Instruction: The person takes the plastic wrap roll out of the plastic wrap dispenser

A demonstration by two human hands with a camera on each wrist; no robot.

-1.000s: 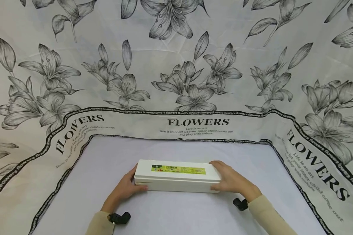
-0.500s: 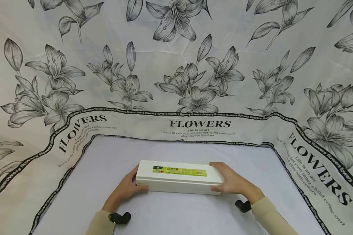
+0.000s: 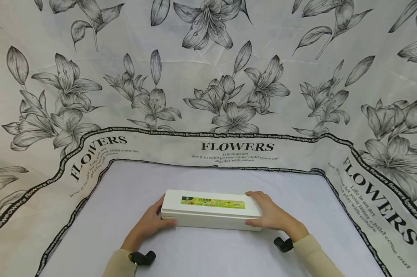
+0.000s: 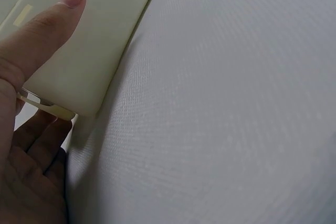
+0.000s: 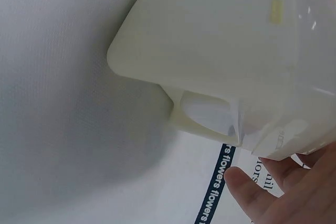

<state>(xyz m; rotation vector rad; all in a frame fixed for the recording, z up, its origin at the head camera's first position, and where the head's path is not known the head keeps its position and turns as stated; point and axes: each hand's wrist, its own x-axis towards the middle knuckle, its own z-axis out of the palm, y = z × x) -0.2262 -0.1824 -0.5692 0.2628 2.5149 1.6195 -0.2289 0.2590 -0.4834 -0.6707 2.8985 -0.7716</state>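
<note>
A long white plastic box [image 3: 211, 212] with a lid and a yellow-green label [image 3: 213, 202] lies across the white table, its long side towards me. My left hand [image 3: 150, 222] grips its left end, thumb on the front side and fingers behind the end. At the right end my right hand [image 3: 273, 215] holds it likewise, with the thumb on the front. In the left wrist view the thumb [image 4: 50, 30] presses on the side of the box. The right wrist view shows a handle-like loop [image 5: 202, 132] on the box end, with fingertips [image 5: 244, 187] near it.
The white tabletop [image 3: 208, 254] spreads around the box. Behind and at both sides rises a white cloth [image 3: 208, 104] printed with grey lilies and "FLOWERS" lettering. A small black device [image 3: 144, 257] sits on each wrist.
My right hand has shifted slightly left along the box. The left hand keeps its grip. The head view has moved a little, so the whole scene sits slightly lower and further right.
</note>
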